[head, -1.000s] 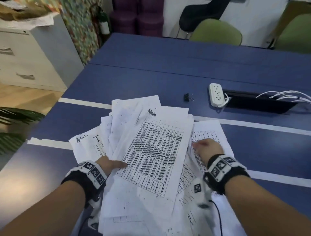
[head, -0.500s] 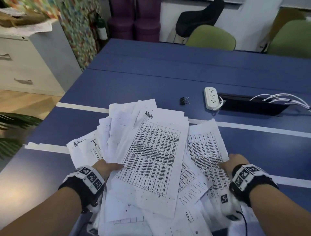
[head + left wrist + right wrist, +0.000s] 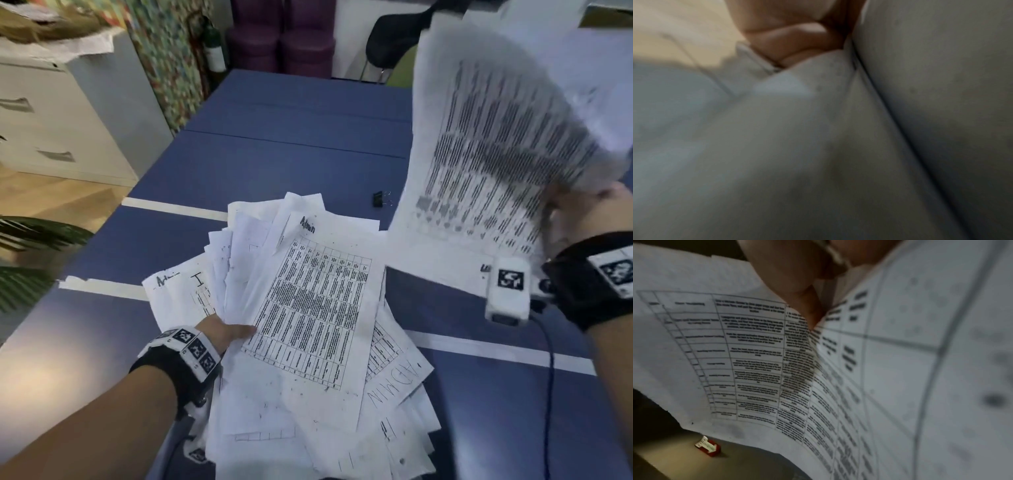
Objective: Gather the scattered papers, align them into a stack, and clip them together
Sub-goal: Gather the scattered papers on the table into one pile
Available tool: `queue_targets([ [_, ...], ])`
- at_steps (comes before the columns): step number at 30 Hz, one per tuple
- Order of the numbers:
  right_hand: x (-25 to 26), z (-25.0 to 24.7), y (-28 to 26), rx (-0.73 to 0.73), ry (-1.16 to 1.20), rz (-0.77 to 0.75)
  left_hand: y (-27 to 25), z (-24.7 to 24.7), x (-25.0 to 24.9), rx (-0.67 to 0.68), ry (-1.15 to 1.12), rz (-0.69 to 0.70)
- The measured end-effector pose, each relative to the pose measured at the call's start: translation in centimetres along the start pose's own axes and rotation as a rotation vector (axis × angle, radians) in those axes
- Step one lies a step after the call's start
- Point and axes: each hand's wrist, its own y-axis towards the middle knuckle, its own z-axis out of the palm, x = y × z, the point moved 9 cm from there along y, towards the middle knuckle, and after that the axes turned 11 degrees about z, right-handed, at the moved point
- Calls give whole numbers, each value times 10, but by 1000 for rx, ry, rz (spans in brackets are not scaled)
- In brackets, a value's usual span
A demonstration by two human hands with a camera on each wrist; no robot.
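A loose pile of printed papers [image 3: 308, 325] lies fanned on the blue table [image 3: 274, 154]. My left hand [image 3: 226, 334] grips the pile's left edge, thumb on the top sheet and fingers tucked under; in the left wrist view the fingers [image 3: 797, 39] curl between sheets. My right hand [image 3: 589, 209] holds a printed sheet [image 3: 496, 154] raised in the air at the right, blurred by motion. In the right wrist view the thumb [image 3: 797, 288] pinches that sheet [image 3: 756, 353]. A small black binder clip [image 3: 378, 198] lies on the table beyond the pile.
A cream drawer cabinet [image 3: 61, 113] stands at the left. Plant leaves [image 3: 30, 253] reach in at the left edge. Purple stools [image 3: 284, 37] and a dark chair [image 3: 394, 41] stand past the table's far end. White tape lines [image 3: 171, 207] cross the table.
My right hand has pulled a printed sheet off the right side of the pile and lifted it up to the right. The left hand has stayed on the pile.
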Motion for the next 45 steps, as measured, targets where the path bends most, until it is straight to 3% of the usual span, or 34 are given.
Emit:
queue_targets([
  [2,2,14,-7,0,-93,30,-2,-1,-2,15,17,3],
  [5,-18,71,-35,134,-121,3,-5,0,-5,30,-24,20],
  [10,-111,159,-103,429,-551,130,-4,9,-4,83,-335,30],
  [13,-138,187,-142,587,-650,172,21,24,17,81,-451,36],
  [17,-145,195,-160,728,-748,158,-18,24,-29,82,-366,203],
  [22,-142,149,-111,465,-554,262,-40,14,-55,172,-440,360],
  [23,-146,144,-106,475,-509,319,-40,12,-55,191,-477,373],
  [27,-165,160,-122,816,-217,584,-42,18,-63,276,-641,411],
  [29,-157,165,-128,917,-253,517,-44,21,-71,295,-638,423],
  [32,-144,162,-131,922,-316,451,-46,27,-75,266,-637,368],
  [35,-144,156,-123,829,-395,385,-43,23,-77,131,-587,317],
  [36,-138,153,-124,809,-417,363,-39,16,-75,37,-520,303],
  [38,-135,145,-122,749,-438,371,-32,-20,-57,-272,-133,213],
  [40,-136,140,-117,738,-469,368,-40,-59,-29,-498,181,2],
  [42,-138,137,-112,729,-469,365,-46,-72,4,-524,222,-194],
  [45,-139,144,-105,751,-437,375,-40,-63,22,-448,176,-301],
])
